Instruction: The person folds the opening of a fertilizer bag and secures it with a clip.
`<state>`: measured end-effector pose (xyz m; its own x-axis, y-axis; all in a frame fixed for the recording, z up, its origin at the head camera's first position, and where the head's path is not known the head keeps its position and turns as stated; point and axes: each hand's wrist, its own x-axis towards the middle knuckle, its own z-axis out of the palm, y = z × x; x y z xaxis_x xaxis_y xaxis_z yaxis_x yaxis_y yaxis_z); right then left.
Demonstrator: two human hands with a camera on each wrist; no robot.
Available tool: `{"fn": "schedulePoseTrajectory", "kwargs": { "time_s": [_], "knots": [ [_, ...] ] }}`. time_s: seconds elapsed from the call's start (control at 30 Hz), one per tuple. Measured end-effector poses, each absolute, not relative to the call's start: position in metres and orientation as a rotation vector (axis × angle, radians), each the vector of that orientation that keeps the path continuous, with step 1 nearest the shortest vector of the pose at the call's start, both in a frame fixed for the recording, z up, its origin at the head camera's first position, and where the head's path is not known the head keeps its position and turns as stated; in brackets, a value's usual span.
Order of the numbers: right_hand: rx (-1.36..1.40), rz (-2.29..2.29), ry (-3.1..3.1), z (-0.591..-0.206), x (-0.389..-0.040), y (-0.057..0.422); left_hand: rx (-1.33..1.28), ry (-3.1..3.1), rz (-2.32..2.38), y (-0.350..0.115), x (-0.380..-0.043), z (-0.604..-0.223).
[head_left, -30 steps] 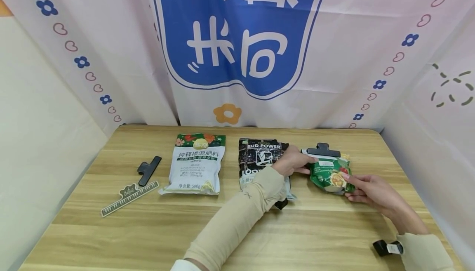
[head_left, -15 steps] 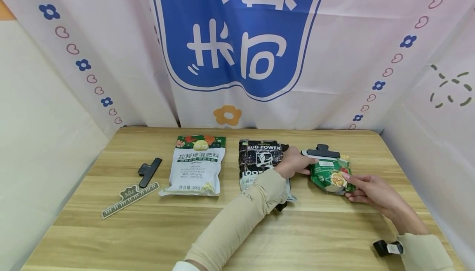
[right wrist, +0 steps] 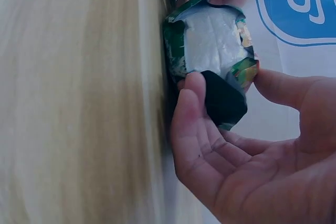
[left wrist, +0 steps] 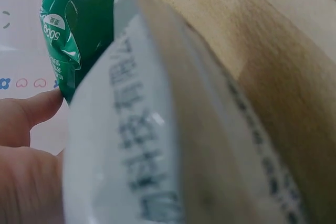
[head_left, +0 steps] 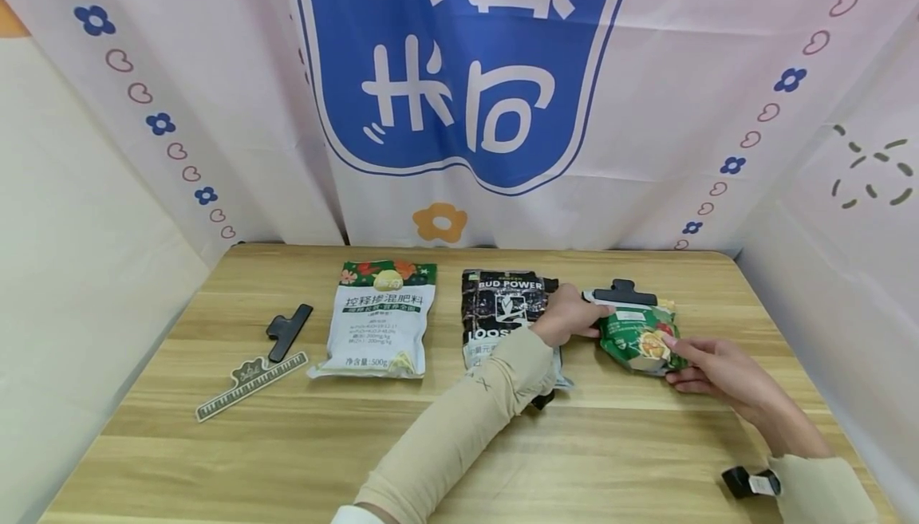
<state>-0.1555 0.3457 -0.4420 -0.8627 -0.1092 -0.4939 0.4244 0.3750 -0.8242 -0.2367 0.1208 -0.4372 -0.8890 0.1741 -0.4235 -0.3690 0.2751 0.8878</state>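
While barely anything has shifted this past second, the green bag (head_left: 635, 338) sits on the right of the tabletop (head_left: 610, 460), your right grip (head_left: 725, 372) pinching its near end and your left grip (head_left: 569, 313) holding its left edge, so the work looks held steady.

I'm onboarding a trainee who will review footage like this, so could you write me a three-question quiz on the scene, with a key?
1. True or false: in the head view, the BUD POWER bag lies between the white bag and the green bag.

2. Multiple choice: what does the right grip pinch?
A) white bag
B) green bag
C) BUD POWER bag

3. Short answer: what lies along the green bag's top edge in the head view?

Key:
1. True
2. B
3. A black clip
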Motion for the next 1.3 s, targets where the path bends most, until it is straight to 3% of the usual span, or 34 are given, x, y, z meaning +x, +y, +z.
{"fn": "schedulePoseTrajectory", "kwargs": {
  "time_s": [0.5,0.8,1.3],
  "knots": [
    [0.252,-1.318,2.348,-0.435,-0.152,0.342,-0.112,2.195,1.582,0.118,-0.239,-0.437],
    [0.254,-1.196,2.469,-0.421,-0.149,0.336,0.097,2.483,1.296,0.111,-0.231,-0.417],
    [0.186,-1.093,2.701,-0.401,-0.142,0.319,0.213,2.604,1.315,0.056,-0.233,-0.388]
  ]
}}
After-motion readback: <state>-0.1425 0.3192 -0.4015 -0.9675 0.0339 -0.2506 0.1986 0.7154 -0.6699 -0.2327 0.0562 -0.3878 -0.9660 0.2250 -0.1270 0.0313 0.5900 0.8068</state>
